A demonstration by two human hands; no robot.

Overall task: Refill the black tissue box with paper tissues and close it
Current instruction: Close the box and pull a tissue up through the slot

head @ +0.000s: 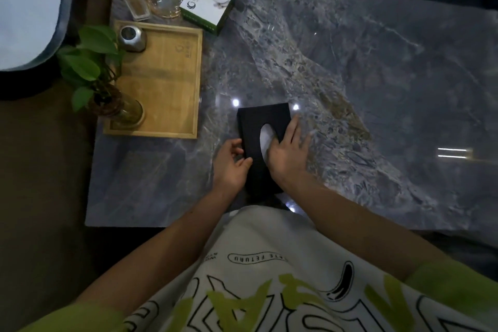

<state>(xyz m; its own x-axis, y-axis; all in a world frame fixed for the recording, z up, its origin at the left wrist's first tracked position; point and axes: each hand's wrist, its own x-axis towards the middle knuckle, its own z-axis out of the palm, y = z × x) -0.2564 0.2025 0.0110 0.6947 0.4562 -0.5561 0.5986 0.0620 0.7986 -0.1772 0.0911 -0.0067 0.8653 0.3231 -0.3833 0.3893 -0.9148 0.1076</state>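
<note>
Black tissue box [260,119], edge pinched by left hand [229,168], right hand [288,155] fingers [294,129] flat atop.

tissue box [258,127] on table [377,89], tray [172,83] left, carton [207,3] behind tray.

Dim, murky view. Small white ceiling-light glints and a streaked glare patch shine on the glossy tabletop [350,89]. Edges bow from wide-angle distortion; detail is soft and grainy.

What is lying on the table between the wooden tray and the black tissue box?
Nothing: in the head view, only bare marble table with one glint of light separates the wooden tray from the black tissue box.
</note>
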